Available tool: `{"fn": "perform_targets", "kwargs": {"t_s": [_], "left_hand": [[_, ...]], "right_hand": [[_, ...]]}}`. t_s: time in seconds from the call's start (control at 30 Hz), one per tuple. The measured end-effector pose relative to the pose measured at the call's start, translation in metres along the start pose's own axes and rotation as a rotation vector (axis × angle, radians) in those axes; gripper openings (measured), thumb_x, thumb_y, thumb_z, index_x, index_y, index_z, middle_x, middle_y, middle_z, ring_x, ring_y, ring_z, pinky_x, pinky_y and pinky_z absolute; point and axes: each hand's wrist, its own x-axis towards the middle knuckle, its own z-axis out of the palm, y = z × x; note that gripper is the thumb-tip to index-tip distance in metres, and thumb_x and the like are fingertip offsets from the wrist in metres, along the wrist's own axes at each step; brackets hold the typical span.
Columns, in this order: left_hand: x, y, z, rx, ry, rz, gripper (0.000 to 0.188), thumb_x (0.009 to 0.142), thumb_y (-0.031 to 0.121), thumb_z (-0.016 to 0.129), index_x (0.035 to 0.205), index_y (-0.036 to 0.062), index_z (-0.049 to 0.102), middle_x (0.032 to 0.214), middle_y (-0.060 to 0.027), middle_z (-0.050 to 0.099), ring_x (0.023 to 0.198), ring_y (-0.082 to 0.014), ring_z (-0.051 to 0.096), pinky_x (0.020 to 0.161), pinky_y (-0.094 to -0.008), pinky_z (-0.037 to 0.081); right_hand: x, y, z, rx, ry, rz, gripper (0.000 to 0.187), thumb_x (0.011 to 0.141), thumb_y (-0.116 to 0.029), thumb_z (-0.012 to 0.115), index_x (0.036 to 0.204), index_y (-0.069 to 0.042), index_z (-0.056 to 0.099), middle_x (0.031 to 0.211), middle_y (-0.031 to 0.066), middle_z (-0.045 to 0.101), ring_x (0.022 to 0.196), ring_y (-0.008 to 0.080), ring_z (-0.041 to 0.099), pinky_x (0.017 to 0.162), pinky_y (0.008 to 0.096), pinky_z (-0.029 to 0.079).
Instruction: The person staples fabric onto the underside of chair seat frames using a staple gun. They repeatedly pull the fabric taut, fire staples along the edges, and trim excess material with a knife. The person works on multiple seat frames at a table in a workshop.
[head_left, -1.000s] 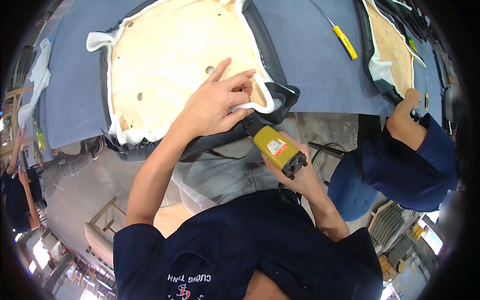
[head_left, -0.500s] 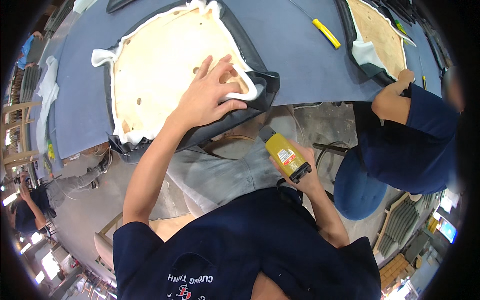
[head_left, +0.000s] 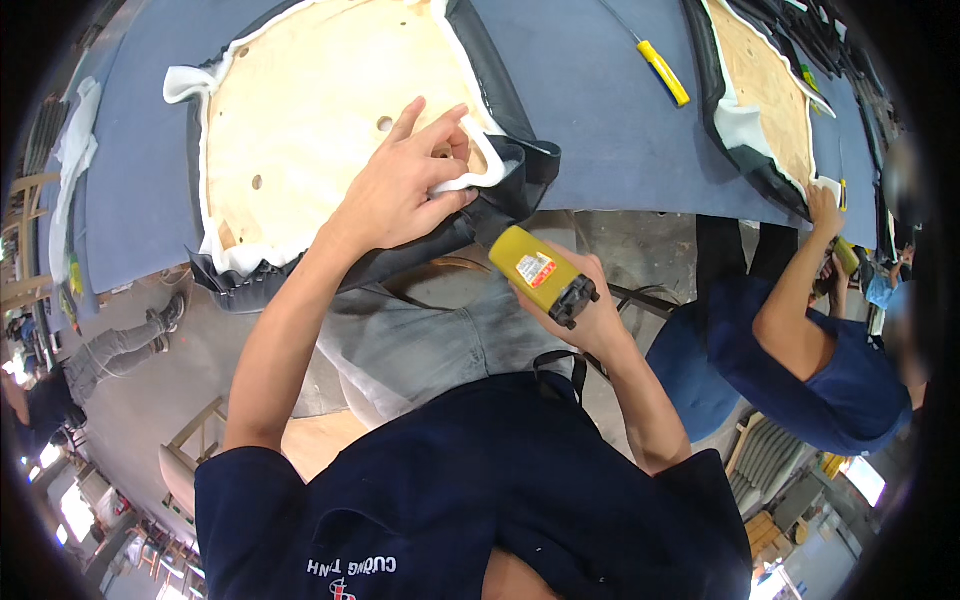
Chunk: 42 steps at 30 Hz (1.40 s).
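Our left hand [head_left: 400, 190] presses flat on the near corner of the pale plywood seat panel [head_left: 310, 110], fingers pinching the white foam edge [head_left: 480, 175] and black leather cover [head_left: 520, 185] folded over it; our right hand [head_left: 590, 310] is wrapped tight round the yellow, stubby staple gun [head_left: 540, 275], though its nose is hard to make out; the panel lies on the blue felt-covered bench [head_left: 600, 110]. We judge the board stiff and light, the cover soft and springy, best held at the fold; a yellow-handled screwdriver [head_left: 665, 72] lies well apart.
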Motion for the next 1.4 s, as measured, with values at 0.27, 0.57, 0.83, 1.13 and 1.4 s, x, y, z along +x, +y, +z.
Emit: {"fn": "perform_targets", "kwargs": {"t_s": [0.27,0.57,0.83,1.13,1.4], "left_hand": [[0.000,-0.003,0.000,-0.020,0.008,0.027,0.016,0.090,0.016,0.080,0.096,0.0034,0.072,0.111,-0.0112,0.061,0.131,-0.0343,0.063,0.138,-0.0648,0.020],[-0.030,0.009,-0.005,0.008,-0.011,0.044,0.038,0.093,0.047,0.084,0.093,0.0102,0.074,0.133,-0.0121,0.064,0.139,-0.0378,0.060,0.135,-0.0692,0.022],[-0.033,0.005,0.009,-0.121,0.045,-0.009,0.021,0.092,0.018,0.081,0.085,0.0033,0.068,0.111,-0.0088,0.059,0.106,-0.0309,0.065,0.124,-0.0529,0.047],[-0.032,0.006,0.005,-0.141,0.061,-0.051,0.025,0.088,0.018,0.081,0.077,0.0026,0.066,0.105,-0.0083,0.057,0.103,-0.0315,0.062,0.084,-0.0458,0.056],[-0.029,0.007,0.006,-0.136,0.037,-0.132,0.026,0.089,0.018,0.082,0.082,0.0004,0.065,0.109,-0.0091,0.059,0.109,-0.0323,0.066,0.112,-0.0469,0.052]], "right_hand": [[0.017,0.001,0.010,-0.041,0.084,-0.001,0.033,0.085,-0.015,0.088,0.112,-0.001,0.076,0.109,0.0201,0.080,0.102,0.0415,0.075,0.093,0.0467,0.057],[-0.069,0.010,-0.003,0.043,-0.046,0.035,0.036,0.088,-0.011,0.088,0.118,0.001,0.073,0.094,0.0148,0.078,0.079,0.0255,0.079,0.073,0.0334,0.058],[-0.054,0.007,0.019,0.101,0.010,0.061,0.034,0.086,-0.005,0.087,0.116,0.002,0.073,0.090,0.0113,0.080,0.076,0.0204,0.079,0.073,0.0296,0.058],[-0.030,0.001,0.019,0.114,-0.065,0.073,0.036,0.083,-0.006,0.086,0.116,-0.001,0.073,0.086,0.0089,0.077,0.074,0.0193,0.077,0.069,0.0297,0.056],[0.001,-0.011,0.022,0.057,-0.077,-0.016,0.035,0.084,-0.008,0.083,0.117,0.000,0.073,0.085,0.0126,0.076,0.074,0.0333,0.074,0.071,0.0379,0.058]]}}
